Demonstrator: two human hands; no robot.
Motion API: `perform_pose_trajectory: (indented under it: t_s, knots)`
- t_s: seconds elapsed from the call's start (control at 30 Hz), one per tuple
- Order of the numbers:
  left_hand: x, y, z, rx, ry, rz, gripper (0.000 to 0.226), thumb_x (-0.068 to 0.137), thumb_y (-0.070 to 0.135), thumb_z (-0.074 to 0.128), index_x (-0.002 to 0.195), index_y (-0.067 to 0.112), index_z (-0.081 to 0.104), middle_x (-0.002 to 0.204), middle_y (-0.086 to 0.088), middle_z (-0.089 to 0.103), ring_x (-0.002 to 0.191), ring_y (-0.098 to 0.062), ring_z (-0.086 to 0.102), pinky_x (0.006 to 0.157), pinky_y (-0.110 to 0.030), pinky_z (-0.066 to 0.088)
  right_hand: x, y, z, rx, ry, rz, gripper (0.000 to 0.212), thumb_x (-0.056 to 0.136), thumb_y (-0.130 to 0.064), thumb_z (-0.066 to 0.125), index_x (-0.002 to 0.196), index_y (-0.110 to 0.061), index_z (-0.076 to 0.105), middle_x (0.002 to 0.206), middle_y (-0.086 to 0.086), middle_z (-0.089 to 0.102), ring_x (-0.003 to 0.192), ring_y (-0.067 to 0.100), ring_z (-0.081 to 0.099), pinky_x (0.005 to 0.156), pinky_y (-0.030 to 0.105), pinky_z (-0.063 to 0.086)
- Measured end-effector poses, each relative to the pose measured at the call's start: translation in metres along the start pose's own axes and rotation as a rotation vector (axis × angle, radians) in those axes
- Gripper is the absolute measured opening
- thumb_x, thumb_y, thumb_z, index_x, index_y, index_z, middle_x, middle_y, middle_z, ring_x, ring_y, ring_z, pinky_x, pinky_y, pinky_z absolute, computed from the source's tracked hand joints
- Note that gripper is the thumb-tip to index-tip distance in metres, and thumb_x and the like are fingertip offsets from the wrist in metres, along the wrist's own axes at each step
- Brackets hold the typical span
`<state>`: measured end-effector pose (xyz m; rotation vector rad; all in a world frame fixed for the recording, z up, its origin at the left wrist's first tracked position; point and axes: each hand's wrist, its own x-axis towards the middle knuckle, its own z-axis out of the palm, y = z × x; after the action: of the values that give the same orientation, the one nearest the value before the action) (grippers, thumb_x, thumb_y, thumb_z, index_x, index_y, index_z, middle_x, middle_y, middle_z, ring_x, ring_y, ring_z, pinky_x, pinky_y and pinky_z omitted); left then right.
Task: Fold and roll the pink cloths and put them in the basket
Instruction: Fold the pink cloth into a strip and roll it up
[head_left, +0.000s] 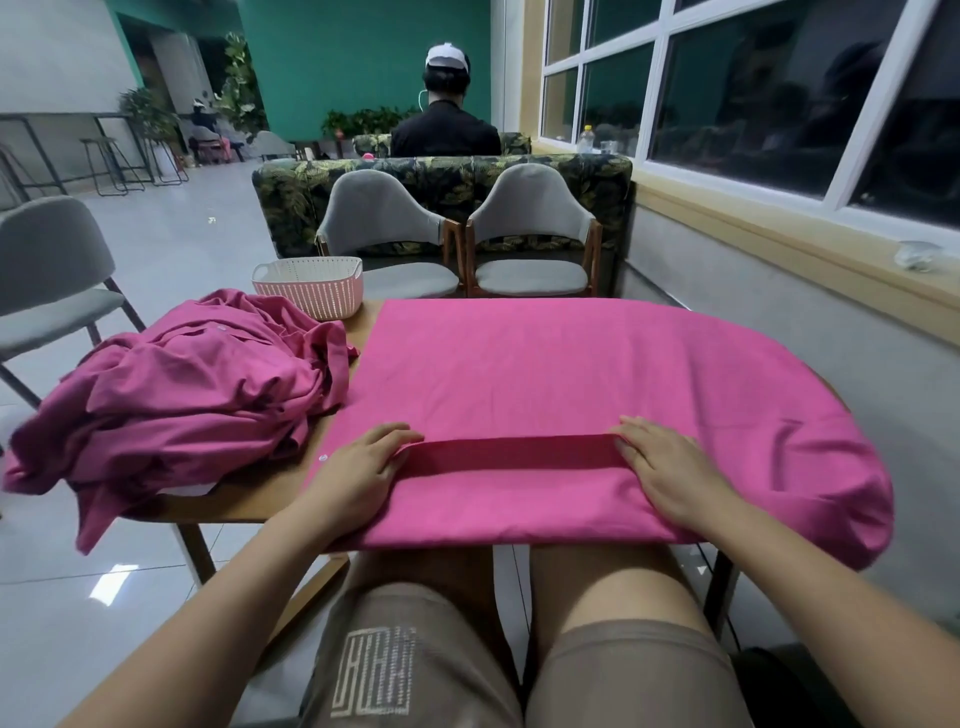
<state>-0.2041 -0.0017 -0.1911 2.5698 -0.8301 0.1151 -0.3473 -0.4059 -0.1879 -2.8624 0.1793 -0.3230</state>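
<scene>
A big pink cloth (571, 374) lies spread flat on the table (244, 501), on the right side. Its near edge is folded over into a long flat band. The left hand (358, 470) is at the left end of the band. Its fingers lie on top and its thumb is tucked at the fold, so it pinches the cloth there. The right hand (670, 470) is at the right end of the band. Its fingers are straight and close together, and they press flat on the cloth.

A messy pile of pink cloths (176, 389) sits on the left side of the table and hangs over the edge. Just behind the pile, at the far left corner, stands the white basket (306, 286).

The person's brown shorts (447, 675) have a white square mark like a maze; I cannot read it as words. Two grey chairs (384, 223) stand past the far side of the table. Farther away, someone in a black top and white cap (444, 132) sits facing away. A bottle (586, 139) stands by the window, too small to read its label.
</scene>
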Motion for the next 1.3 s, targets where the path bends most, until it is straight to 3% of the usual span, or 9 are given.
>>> perform_pose_trajectory:
  t_s: [0.2, 0.33, 0.4, 0.5, 0.63, 0.77, 1.17, 1.3]
  knots:
    - [-0.052, 0.017, -0.006, -0.031, 0.043, -0.007, 0.032, 0.111, 0.037, 0.047, 0.138, 0.039, 0.064, 0.149, 0.018, 0.054, 0.134, -0.008, 0.054, 0.112, -0.023, 0.035, -0.054, -0.011, -0.005, 0.075, 0.031, 0.008, 0.039, 0.111, -0.035, 0.045, 0.144, -0.027, 0.063, 0.160, -0.004, 0.050, 0.150, 0.017, 0.042, 0.123, 0.033, 0.025]
    - [-0.034, 0.013, -0.019, -0.033, -0.031, -0.009, 0.047, 0.106, 0.049, 0.039, 0.136, 0.026, 0.068, 0.143, 0.010, 0.061, 0.133, -0.013, 0.056, 0.116, -0.027, 0.037, -0.045, -0.017, -0.019, 0.044, 0.009, 0.015, 0.040, 0.110, -0.039, 0.045, 0.141, -0.024, 0.065, 0.158, -0.002, 0.052, 0.147, 0.021, 0.046, 0.124, 0.042, 0.031]
    - [-0.012, 0.011, -0.026, -0.040, -0.013, -0.017, 0.039, 0.108, 0.038, 0.048, 0.135, 0.019, 0.069, 0.141, 0.003, 0.064, 0.132, -0.017, 0.057, 0.117, -0.031, 0.038, -0.026, -0.019, -0.025, 0.050, 0.048, 0.009, 0.041, 0.110, -0.039, 0.043, 0.141, -0.023, 0.065, 0.156, 0.000, 0.054, 0.144, 0.023, 0.048, 0.123, 0.045, 0.034]
    - [0.026, 0.011, -0.032, -0.038, 0.054, -0.004, 0.033, 0.109, 0.026, 0.051, 0.138, 0.021, 0.068, 0.138, 0.000, 0.066, 0.130, -0.021, 0.058, 0.116, -0.038, 0.040, 0.013, -0.017, -0.023, 0.087, 0.078, 0.011, 0.044, 0.111, -0.042, 0.038, 0.145, -0.028, 0.061, 0.150, -0.001, 0.059, 0.139, 0.025, 0.052, 0.119, 0.050, 0.039]
    - [0.063, 0.000, -0.017, 0.028, 0.009, -0.073, 0.041, 0.110, 0.028, 0.048, 0.150, 0.029, 0.056, 0.148, -0.004, 0.058, 0.139, -0.029, 0.051, 0.118, -0.044, 0.038, 0.056, -0.010, -0.009, 0.047, 0.018, 0.078, 0.049, 0.109, -0.049, 0.031, 0.147, -0.032, 0.058, 0.146, 0.001, 0.061, 0.134, 0.029, 0.054, 0.113, 0.052, 0.043]
    - [0.066, -0.011, 0.006, 0.099, 0.039, -0.087, 0.037, 0.110, 0.034, 0.047, 0.144, 0.033, 0.060, 0.149, 0.001, 0.056, 0.138, -0.028, 0.051, 0.114, -0.048, 0.041, 0.063, -0.012, 0.004, -0.049, -0.037, 0.123, 0.045, 0.112, -0.045, 0.033, 0.148, -0.033, 0.056, 0.155, 0.001, 0.051, 0.141, 0.028, 0.047, 0.114, 0.049, 0.039]
    - [0.009, 0.002, 0.007, 0.015, 0.045, -0.064, 0.034, 0.111, 0.038, 0.043, 0.140, 0.036, 0.061, 0.148, 0.005, 0.055, 0.137, -0.023, 0.050, 0.115, -0.048, 0.040, -0.011, -0.022, -0.005, -0.002, 0.008, 0.095, 0.044, 0.113, -0.039, 0.036, 0.150, -0.025, 0.055, 0.161, 0.001, 0.047, 0.149, 0.023, 0.040, 0.121, 0.044, 0.032]
    - [-0.033, 0.016, 0.003, -0.001, 0.039, -0.077, 0.049, 0.104, 0.052, 0.032, 0.142, 0.038, 0.060, 0.151, 0.009, 0.052, 0.140, -0.018, 0.047, 0.118, -0.043, 0.037, -0.052, -0.021, -0.002, 0.002, 0.043, 0.088, 0.040, 0.112, -0.039, 0.039, 0.146, -0.031, 0.058, 0.160, -0.002, 0.048, 0.148, 0.020, 0.041, 0.119, 0.043, 0.034]
